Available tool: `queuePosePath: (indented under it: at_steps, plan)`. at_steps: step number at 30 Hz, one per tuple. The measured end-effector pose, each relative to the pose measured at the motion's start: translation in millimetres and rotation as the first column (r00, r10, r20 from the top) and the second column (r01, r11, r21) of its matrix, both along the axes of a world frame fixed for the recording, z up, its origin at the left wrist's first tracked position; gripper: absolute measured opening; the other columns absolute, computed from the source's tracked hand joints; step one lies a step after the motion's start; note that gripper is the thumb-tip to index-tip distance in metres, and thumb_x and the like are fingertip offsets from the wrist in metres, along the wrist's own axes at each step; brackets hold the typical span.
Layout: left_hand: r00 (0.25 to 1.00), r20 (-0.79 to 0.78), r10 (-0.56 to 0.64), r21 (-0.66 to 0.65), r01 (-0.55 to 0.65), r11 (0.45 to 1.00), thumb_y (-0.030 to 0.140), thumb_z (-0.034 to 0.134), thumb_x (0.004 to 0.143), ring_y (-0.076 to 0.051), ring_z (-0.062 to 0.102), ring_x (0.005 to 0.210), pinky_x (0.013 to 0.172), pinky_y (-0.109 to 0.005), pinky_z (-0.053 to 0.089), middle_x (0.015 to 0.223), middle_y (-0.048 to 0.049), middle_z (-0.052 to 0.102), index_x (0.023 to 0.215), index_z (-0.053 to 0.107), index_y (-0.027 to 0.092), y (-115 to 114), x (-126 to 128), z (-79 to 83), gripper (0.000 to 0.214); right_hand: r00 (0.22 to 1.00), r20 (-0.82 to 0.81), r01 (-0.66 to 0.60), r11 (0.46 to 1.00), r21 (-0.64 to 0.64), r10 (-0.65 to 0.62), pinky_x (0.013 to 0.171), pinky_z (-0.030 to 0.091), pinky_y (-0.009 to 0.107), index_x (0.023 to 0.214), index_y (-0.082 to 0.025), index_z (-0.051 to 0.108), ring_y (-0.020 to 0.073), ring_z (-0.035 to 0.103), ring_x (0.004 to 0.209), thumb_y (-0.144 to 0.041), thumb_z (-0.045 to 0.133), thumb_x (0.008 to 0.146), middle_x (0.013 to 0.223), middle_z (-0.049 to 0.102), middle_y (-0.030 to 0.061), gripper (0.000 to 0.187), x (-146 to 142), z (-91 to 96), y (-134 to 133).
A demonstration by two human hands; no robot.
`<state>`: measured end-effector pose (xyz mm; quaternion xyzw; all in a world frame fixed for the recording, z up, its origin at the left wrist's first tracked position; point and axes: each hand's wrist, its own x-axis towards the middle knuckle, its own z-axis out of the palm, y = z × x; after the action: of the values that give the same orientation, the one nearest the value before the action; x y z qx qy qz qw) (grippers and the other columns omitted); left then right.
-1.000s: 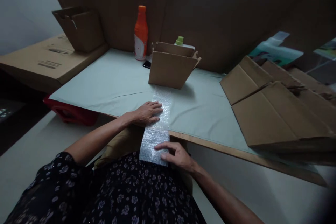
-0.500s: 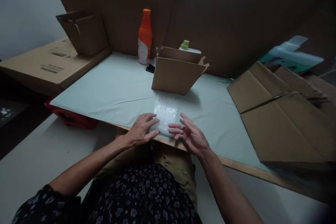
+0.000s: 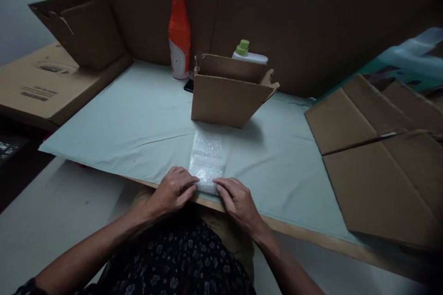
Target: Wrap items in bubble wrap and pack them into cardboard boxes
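A strip of clear bubble wrap lies flat on the cloth-covered table, close to the front edge. My left hand has its thumb and fingers drawn together on the near left edge of the wrap. On the near right edge, my right hand pinches the wrap in the same way. Whether anything lies folded inside the wrap I cannot tell. Just beyond its far end stands an open cardboard box with its flaps up.
An orange bottle and a white bottle with a green cap stand behind the box. Beside them lies a dark phone-like object. Flattened cardboard covers the right side. Another open box sits on a large carton at left.
Both hands have come down onto the near edge of the bubble wrap, their spread fingers closing on its sides. The camera view has shifted a little.
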<state>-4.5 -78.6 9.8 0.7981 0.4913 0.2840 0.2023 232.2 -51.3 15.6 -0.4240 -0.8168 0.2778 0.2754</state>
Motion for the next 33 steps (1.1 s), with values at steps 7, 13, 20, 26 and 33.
queuePosePath:
  at_steps: [7, 13, 20, 26, 33]
  plan:
    - [0.976, -0.097, 0.195, 0.049, -0.191, 0.980, 0.024, 0.052, 0.096, -0.024, 0.064, 0.085, 0.081, -0.041, 0.052, 0.092, -0.0093, 0.071, 0.116, 0.067, 0.017, 20, 8, -8.5, 0.026, 0.989, 0.149, -0.045, 0.952, 0.302, 0.000, 0.091, 0.052, 0.048, 0.120, -0.024, 0.068, 0.0301, 0.064, 0.111, -0.028, 0.061, 0.095, 0.122, 0.071, 0.0126, 0.026, 4, 3.5, 4]
    - [0.996, -0.004, 0.094, 0.215, -0.091, 0.972, 0.024, 0.060, 0.095, -0.027, 0.058, 0.111, 0.095, -0.045, 0.049, 0.120, -0.0133, 0.065, 0.130, 0.056, 0.018, 5, 6, 2.1, 0.036, 0.992, 0.094, -0.106, 0.968, 0.227, 0.087, 0.084, 0.052, 0.040, 0.115, -0.021, 0.068, 0.0210, 0.068, 0.093, -0.018, 0.054, 0.100, 0.102, 0.077, 0.0059, 0.020, -6, 2.9, 15]
    - [0.984, -0.013, 0.180, 0.149, -0.176, 0.973, 0.020, 0.055, 0.097, -0.024, 0.059, 0.093, 0.082, -0.041, 0.052, 0.103, -0.0099, 0.068, 0.133, 0.052, 0.017, 26, 7, -3.2, 0.036, 0.986, 0.163, -0.034, 0.927, 0.374, -0.029, 0.090, 0.050, 0.045, 0.119, -0.016, 0.067, 0.0284, 0.063, 0.109, -0.024, 0.060, 0.097, 0.121, 0.069, 0.0151, 0.025, -7, 10.9, 17]
    - [0.994, 0.007, 0.105, 0.212, -0.104, 0.972, 0.024, 0.063, 0.093, -0.028, 0.054, 0.117, 0.099, -0.048, 0.047, 0.125, -0.0147, 0.061, 0.133, 0.053, 0.017, 24, 5, 2.9, 0.041, 0.978, 0.207, -0.059, 0.950, 0.307, -0.006, 0.088, 0.048, 0.042, 0.116, -0.018, 0.067, 0.0241, 0.066, 0.099, -0.018, 0.054, 0.100, 0.109, 0.075, 0.0083, 0.021, -16, 8.7, 24]
    - [0.991, -0.003, 0.136, 0.129, -0.134, 0.983, 0.022, 0.057, 0.096, -0.025, 0.059, 0.099, 0.088, -0.044, 0.051, 0.108, -0.0111, 0.069, 0.132, 0.053, 0.016, 35, 3, 1.8, 0.037, 0.971, 0.222, 0.019, 0.961, 0.275, -0.083, 0.092, 0.048, 0.044, 0.127, -0.014, 0.063, 0.0285, 0.063, 0.111, -0.031, 0.056, 0.100, 0.126, 0.068, 0.0164, 0.033, -17, 15.5, 18]
